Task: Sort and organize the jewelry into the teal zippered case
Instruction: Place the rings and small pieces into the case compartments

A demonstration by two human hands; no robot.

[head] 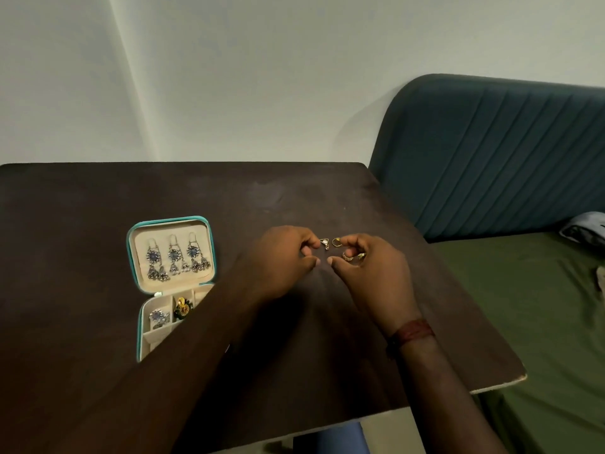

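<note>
This looks like the pick-up step. The left hand (281,257) curls its grip against a triangular earring (324,243), and the right hand (370,267) curls by a gold ring (336,241); I cannot tell if either is pinching. The next move likely needs a fine fingertip pinch, then a carry toward 9 o'clock. There the case (131,257) lies open on the bench (82,224), with a teal rim, cream lining and three silver-blue earrings (173,255) hung in its lid.

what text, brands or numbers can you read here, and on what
None can be read.
Teal case: no logo or label shows.
Gold pieces on the table: too small to show any stamp.
Red wristband: no lettering shows.
</note>
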